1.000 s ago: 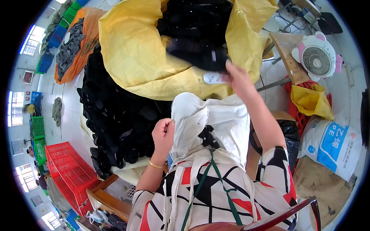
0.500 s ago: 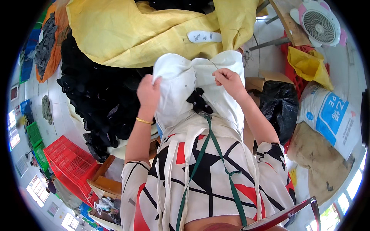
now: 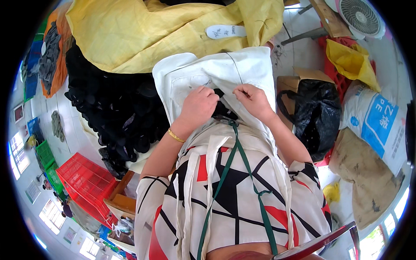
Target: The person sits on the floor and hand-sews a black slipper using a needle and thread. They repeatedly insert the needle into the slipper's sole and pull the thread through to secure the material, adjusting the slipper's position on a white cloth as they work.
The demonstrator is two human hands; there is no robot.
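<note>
A white apron (image 3: pixel 255 60) is spread over my lap, with small black pieces (image 3: pixel 224 111) of fabric lying in its middle. My left hand (image 3: pixel 200 105) is over the left side of these pieces, fingers curled together; what they hold, if anything, is hidden. Facing it, my right hand (image 3: pixel 255 102) is closed in a pinch. A thin dark cord (image 3: pixel 234 66) runs from its fingers up across the apron. A green cord (image 3: pixel 237 145) hangs down my front to a small dark metallic object (image 3: pixel 227 120) beside the black pieces.
A large pile of black pieces (image 3: pixel 117 104) lies left, below a yellow woven sack (image 3: pixel 143 39) bearing a white insole-shaped piece (image 3: pixel 225 31). At right stand a box with a black plastic bag (image 3: pixel 318 117), a white-and-blue sack (image 3: pixel 368 117) and a fan (image 3: pixel 357 17). A red crate (image 3: pixel 84 182) sits lower left.
My left hand has moved right and down from the apron's left edge to the black pieces. My right hand has come slightly lower, and the hands are closer together. The apron lies flatter.
</note>
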